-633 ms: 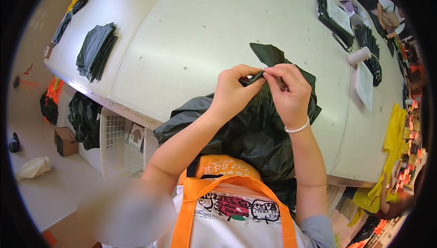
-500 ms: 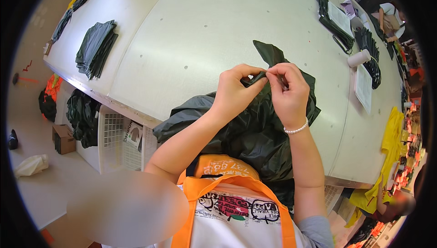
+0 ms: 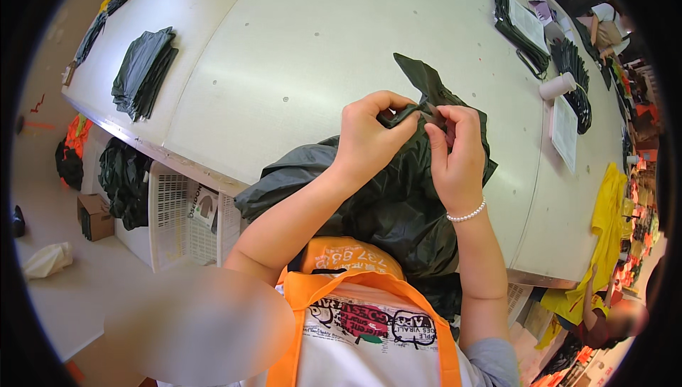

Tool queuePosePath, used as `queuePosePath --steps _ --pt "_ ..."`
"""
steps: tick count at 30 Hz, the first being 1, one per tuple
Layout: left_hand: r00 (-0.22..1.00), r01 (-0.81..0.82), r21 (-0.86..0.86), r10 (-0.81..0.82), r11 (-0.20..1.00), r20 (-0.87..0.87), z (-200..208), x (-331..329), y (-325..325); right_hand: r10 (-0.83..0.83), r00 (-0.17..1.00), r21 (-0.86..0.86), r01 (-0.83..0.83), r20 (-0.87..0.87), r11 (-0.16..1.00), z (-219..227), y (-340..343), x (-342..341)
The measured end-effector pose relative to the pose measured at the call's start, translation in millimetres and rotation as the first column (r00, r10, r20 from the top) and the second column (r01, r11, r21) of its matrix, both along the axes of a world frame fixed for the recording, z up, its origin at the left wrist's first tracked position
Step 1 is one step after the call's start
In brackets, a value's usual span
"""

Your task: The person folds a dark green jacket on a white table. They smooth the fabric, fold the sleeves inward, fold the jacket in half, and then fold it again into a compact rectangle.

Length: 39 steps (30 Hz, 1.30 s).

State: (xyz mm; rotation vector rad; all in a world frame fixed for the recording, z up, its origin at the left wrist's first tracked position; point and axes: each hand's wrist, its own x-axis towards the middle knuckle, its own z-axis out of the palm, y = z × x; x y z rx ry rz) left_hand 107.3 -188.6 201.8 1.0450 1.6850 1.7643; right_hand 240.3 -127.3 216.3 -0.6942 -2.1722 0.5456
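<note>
A crumpled dark green garment (image 3: 376, 206) of thin, shiny fabric is bunched at the table's near edge, against my orange apron. Part of it points away from me as a flap (image 3: 419, 74). My left hand (image 3: 373, 131) pinches a folded edge of this garment between thumb and fingers. Just to its right, my right hand (image 3: 457, 147), with a beaded bracelet at the wrist, has its fingers curled at the same edge. Its thumb stands a little apart from the index finger. Something small and greyish shows by those fingertips, too small to name.
The white table (image 3: 270, 60) carries a stack of folded dark pieces (image 3: 144, 74) at left. Dark bundles, a white roll (image 3: 558, 87) and a paper sheet (image 3: 565, 135) lie at right. A white crate (image 3: 170, 209) stands below the left edge. Other people work at far right.
My right hand has drawn slightly right and down from my left, its thumb and index finger parting. The left hand keeps its pinch on the fabric. The view has shifted slightly.
</note>
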Motion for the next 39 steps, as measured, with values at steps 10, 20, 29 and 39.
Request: queuePosePath --steps 10,20,29,39 --pt "0.990 -0.035 0.083 0.046 0.996 -0.132 -4 2 2 -0.024 0.998 -0.008 0.025 0.049 1.000 8 2 -3" --pt "0.979 -0.039 0.113 0.061 0.993 -0.196 -7 1 2 -0.051 0.986 0.048 0.044 0.159 0.998 17 2 1" --pt "0.962 -0.039 0.143 0.076 0.989 -0.264 -8 1 2 0.074 0.990 -0.218 -0.046 0.120 0.975 30 16 6" --pt "0.955 -0.044 0.160 0.088 0.986 -0.285 -8 1 3 0.039 0.989 -0.062 -0.030 0.146 0.998 24 10 2"
